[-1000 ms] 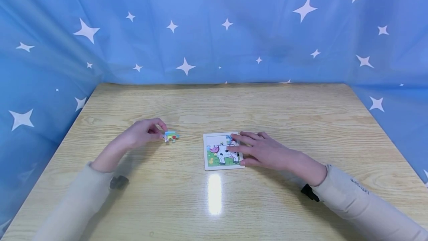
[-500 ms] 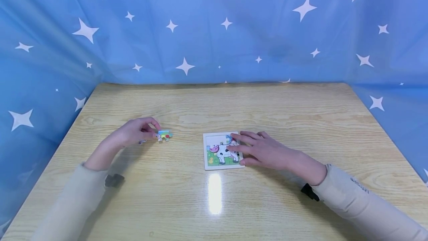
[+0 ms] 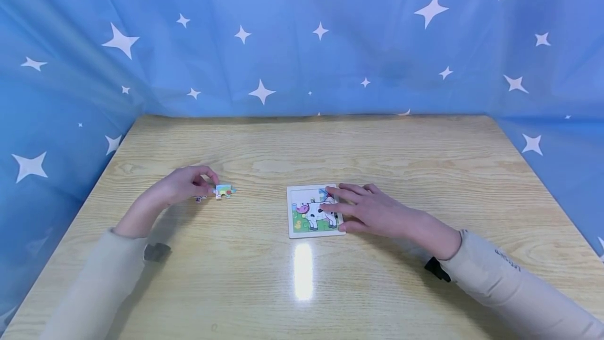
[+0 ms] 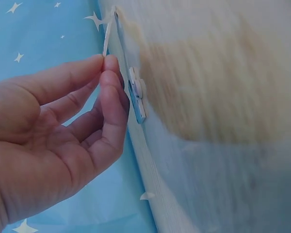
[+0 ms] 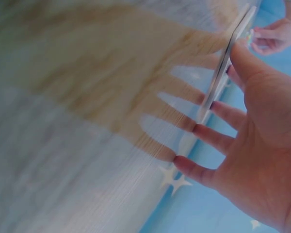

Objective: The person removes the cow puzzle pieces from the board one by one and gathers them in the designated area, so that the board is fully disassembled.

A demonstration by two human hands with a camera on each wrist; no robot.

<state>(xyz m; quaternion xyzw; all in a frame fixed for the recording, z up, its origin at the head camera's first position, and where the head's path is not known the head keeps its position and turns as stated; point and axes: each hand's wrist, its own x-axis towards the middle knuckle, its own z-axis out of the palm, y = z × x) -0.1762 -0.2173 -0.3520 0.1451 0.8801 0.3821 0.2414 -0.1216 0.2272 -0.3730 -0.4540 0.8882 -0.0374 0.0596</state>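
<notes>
Thumb and fingertips of my left hand (image 3: 186, 187) pinch a jigsaw piece (image 3: 224, 190) with a blue top and coloured spots, at the left of the table. In the left wrist view the pinched piece (image 4: 107, 36) appears edge-on. A second jigsaw piece (image 3: 200, 199) lies on the wood just under that hand, partly hidden by it. The cow puzzle (image 3: 311, 216) sits in a white-rimmed tray (image 3: 290, 214) near the middle, with a white gap along its upper left. My right hand (image 3: 373, 211) spreads its fingers over the tray's right side, thumb at the near right corner.
A wooden table (image 3: 255, 282) bears everything, with a bright light reflection (image 3: 303, 272) in front of the tray. Behind and to the left hangs a blue cloth (image 3: 283, 41) with white stars.
My left hand has drawn back to the left with the pinched piece, and the second piece has come into sight beneath it. My right hand and the tray stay in place.
</notes>
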